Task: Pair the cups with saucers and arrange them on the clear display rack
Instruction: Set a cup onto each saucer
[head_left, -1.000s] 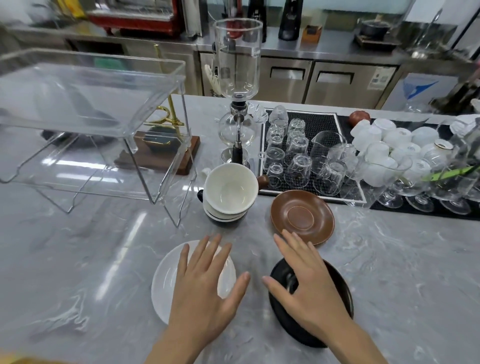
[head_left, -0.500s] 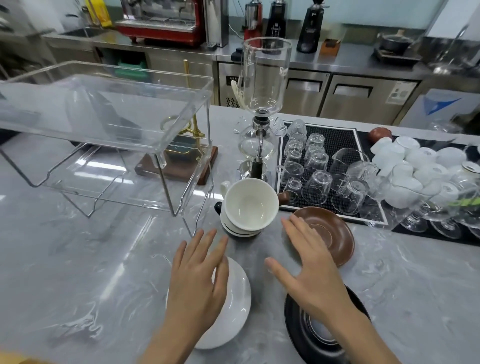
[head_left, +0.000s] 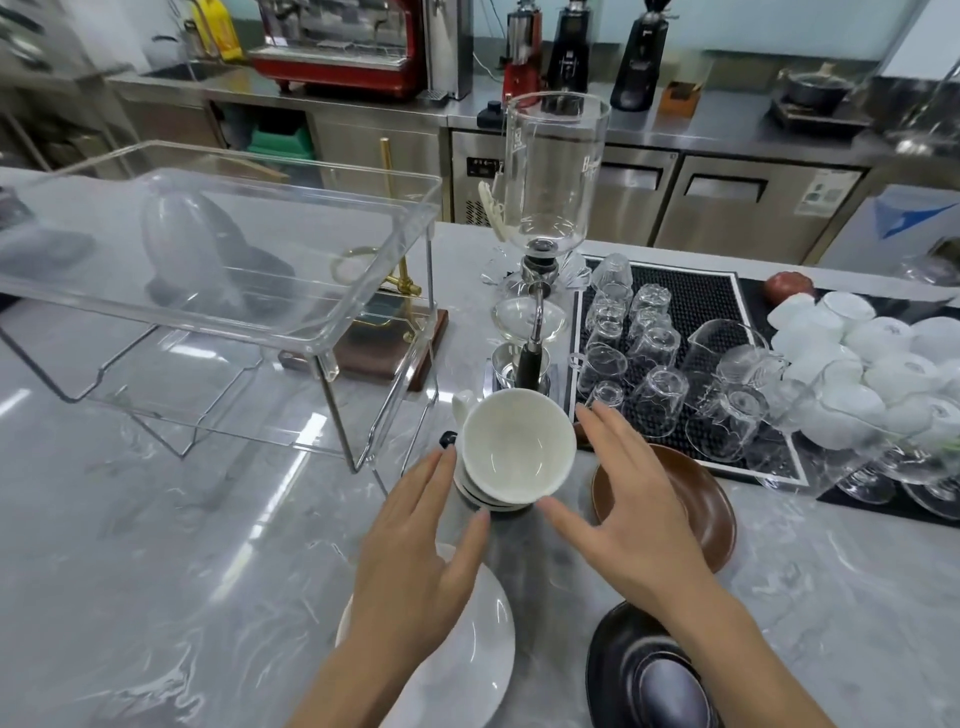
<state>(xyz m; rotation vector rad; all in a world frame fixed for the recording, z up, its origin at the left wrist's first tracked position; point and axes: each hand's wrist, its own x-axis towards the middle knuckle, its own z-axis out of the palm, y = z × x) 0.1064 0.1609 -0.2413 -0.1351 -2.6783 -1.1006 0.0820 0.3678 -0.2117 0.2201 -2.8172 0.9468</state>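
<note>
Both hands reach toward a stack of cups (head_left: 514, 457) that stands on the grey marbled desk (head_left: 156, 545), a white cup on top with darker ones nested under it. The left hand (head_left: 415, 551) has its fingers (head_left: 431, 478) straight and spread, the tips right at the left side of the stack, the thumb near its base; whether they already touch it I cannot tell, and they hold nothing. The right hand (head_left: 628, 514) is open too, fingers stretched past the right side of the stack and thumb pointing at its foot, with nothing in its grasp.

Under the left wrist lies a white saucer (head_left: 467, 670), partly covered by the hand. A brown saucer (head_left: 691, 499) sits just right of the stack, partly behind the right hand, and a black saucer (head_left: 639, 675) lies at the lower edge near the right forearm. No cup sits on any saucer.

The clear display rack (head_left: 218, 275) stands to the left of the stack, well behind the hands, two tiers on thin wire legs, with no cups or saucers on it. Behind the stack rises a glass siphon brewer (head_left: 550, 208), and to the right a black mat (head_left: 701, 306) carries upturned glasses
</note>
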